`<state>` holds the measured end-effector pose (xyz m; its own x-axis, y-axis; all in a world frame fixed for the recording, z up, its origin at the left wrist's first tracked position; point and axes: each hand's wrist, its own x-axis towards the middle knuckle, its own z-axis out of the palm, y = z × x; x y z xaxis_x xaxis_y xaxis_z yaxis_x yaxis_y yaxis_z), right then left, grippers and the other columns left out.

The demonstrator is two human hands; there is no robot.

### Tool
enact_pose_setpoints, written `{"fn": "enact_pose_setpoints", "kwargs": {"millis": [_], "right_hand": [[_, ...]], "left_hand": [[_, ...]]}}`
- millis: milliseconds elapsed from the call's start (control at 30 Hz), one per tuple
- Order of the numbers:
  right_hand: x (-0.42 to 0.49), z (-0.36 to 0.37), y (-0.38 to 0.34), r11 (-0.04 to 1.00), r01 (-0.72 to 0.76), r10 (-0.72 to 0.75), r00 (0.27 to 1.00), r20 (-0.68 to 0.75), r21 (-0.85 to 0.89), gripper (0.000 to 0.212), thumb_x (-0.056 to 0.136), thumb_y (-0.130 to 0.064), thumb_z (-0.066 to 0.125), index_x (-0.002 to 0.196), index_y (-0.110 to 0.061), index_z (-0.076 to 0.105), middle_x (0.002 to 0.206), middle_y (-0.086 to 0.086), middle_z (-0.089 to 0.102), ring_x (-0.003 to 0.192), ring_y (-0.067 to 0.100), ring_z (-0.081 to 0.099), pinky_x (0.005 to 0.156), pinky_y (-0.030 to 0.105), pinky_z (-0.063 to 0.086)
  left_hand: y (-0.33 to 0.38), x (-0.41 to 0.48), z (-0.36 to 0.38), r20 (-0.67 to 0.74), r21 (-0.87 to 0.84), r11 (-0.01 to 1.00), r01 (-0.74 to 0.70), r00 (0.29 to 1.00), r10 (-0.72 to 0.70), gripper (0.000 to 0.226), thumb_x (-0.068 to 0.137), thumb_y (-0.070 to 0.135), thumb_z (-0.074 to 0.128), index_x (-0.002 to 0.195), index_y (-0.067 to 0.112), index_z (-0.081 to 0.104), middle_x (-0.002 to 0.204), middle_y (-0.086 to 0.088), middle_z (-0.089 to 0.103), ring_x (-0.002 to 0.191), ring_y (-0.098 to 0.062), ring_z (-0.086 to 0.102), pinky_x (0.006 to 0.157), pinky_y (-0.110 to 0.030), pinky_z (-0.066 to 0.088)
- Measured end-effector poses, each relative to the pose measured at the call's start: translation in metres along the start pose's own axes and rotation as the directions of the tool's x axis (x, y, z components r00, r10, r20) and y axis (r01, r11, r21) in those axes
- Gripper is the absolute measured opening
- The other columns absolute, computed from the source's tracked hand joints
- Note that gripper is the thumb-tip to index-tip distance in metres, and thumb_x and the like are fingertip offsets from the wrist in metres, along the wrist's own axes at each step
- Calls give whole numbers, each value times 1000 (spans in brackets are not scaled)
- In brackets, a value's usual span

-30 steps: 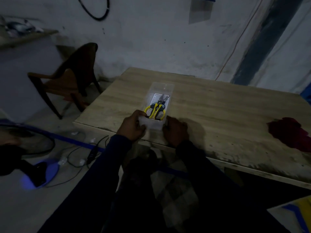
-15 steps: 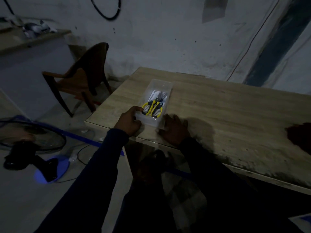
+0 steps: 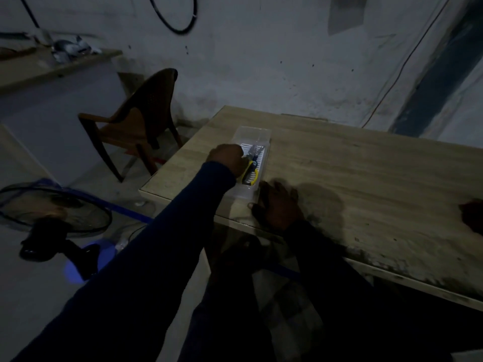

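- Two hands at the near left corner of the tabletop (image 3: 366,178) in the head view, both in dark blue sleeves.
- Sunk into the clear plastic box (image 3: 252,131): left hand (image 3: 227,159), fingers curled and clamped round one handle of the yellow-handled cutters (image 3: 251,171); fingertips hidden behind the knuckles.
- Inside that box, on a white ribbed liner: the cutters, metal tips toward the far end, second yellow handle free and showing nearer the person.
- Flat on the tabletop, close to its left edge: the box, long side running away from the person.
- Palm down on the tabletop just beside the box's near right corner: right hand (image 3: 278,205), fingers straight and apart, holding nothing; too blurred to tell whether touching the box.
- At the right margin of the tabletop, well apart from the box: dark red cloth (image 3: 473,215).
- Off to the left: brown chair (image 3: 138,118) by the wall, floor fan (image 3: 52,218) low on the floor, shelf (image 3: 52,70) above, black cable loop (image 3: 177,28) on the wall.
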<state>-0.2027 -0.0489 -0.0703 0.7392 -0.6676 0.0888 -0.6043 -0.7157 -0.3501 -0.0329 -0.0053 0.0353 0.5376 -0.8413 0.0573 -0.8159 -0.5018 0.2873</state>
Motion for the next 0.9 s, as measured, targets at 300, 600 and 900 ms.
{"fn": "enact_pose_setpoints", "kwargs": {"millis": [300,600,900], "right_hand": [[-3,-3,-1,1000,8,-8,1000,-5,8,73,91,-65,41,151,-26,27,156,-4,34,150,26,15,116,60,4],[-1,-1,2,997,-9,9,1000,-1,82,74,89,-68,44,150,-30,29,153,-2,40,149,25,17,117,58,3],[-24,-23,11,529,2,325,923,-205,849,36,90,-33,64,121,-15,64,106,0,70,99,22,65,87,23,49]], "left_hand": [[1,22,24,182,237,970,-57,983,14,56,83,46,71,125,14,54,127,-19,54,118,-40,50,100,-44,43],[1,26,3,-37,5,995,-103,994,103,92,77,42,75,149,6,29,135,-20,56,120,-39,57,102,-44,44],[35,-40,-25,-378,-442,851,-284,919,111,81,65,40,74,137,9,53,123,-10,56,105,-21,61,93,-28,48]]}}
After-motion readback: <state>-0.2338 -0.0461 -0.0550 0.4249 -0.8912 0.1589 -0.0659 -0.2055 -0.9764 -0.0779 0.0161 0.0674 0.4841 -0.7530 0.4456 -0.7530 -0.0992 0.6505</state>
